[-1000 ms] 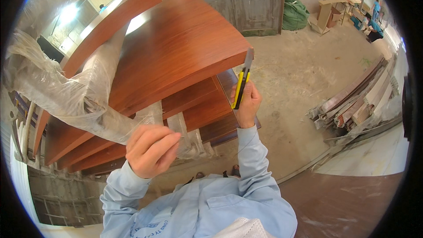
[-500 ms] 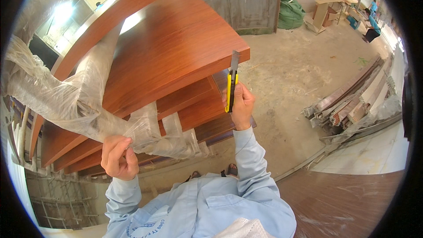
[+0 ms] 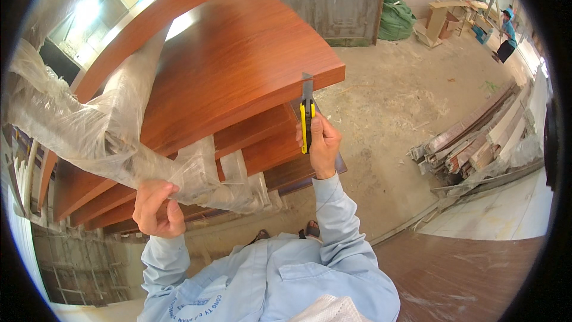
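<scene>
In my right hand (image 3: 325, 143) is a yellow and black utility knife (image 3: 307, 120), held upright with its blade out. The blade tip overlaps the front edge of a reddish-brown wooden board (image 3: 238, 59) in the picture; whether it touches I cannot tell. My left hand (image 3: 158, 207) is closed in a pinch at the lower edge of the clear plastic wrap (image 3: 128, 158). That wrap runs in a thick band around the rack's bars and across the stacked boards. More boards (image 3: 256, 128) lie in layers under the top one.
A curved wooden piece (image 3: 149, 30) stands behind the top board. On the right lies a pile of wooden strips (image 3: 468, 134) with plastic over it. A green sack (image 3: 396, 18) sits by the grey door panel (image 3: 322, 0). Another person (image 3: 507, 37) stands far right near boxes.
My right hand has shifted the knife slightly left, and its blade now points straighter up. My left hand has barely moved on the wrap. The far person has straightened up.
</scene>
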The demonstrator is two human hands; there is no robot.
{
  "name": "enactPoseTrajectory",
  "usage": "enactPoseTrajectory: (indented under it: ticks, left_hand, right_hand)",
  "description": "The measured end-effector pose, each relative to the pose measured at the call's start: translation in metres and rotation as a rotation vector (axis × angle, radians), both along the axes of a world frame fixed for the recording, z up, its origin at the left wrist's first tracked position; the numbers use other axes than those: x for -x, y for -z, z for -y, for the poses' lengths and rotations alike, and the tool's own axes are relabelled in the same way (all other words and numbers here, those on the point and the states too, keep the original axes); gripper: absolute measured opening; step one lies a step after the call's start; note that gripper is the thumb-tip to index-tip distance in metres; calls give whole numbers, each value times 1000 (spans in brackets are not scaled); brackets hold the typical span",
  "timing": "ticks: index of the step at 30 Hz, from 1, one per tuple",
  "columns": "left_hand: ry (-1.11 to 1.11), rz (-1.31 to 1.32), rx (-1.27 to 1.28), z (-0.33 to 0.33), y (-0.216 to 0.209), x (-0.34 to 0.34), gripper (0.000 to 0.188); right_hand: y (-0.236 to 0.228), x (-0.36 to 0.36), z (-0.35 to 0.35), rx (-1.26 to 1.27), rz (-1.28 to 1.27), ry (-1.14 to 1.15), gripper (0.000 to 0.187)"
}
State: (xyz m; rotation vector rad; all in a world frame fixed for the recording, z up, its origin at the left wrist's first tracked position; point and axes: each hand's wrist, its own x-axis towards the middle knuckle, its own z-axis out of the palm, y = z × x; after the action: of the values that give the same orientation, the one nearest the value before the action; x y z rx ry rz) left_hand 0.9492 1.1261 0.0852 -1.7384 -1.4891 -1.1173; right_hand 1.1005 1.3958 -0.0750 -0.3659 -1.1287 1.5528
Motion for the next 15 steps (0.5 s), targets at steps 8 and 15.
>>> enactPoseTrajectory:
  ticks: [8, 15]
  left_hand:
    - [13, 1, -13, 0, -1, 1, 21]
    - [53, 29, -15, 2, -2, 1, 21]
  right_hand:
    - [-6, 23, 31, -64, 45, -59, 44]
    - [-12, 42, 64, -103, 110, -154, 41]
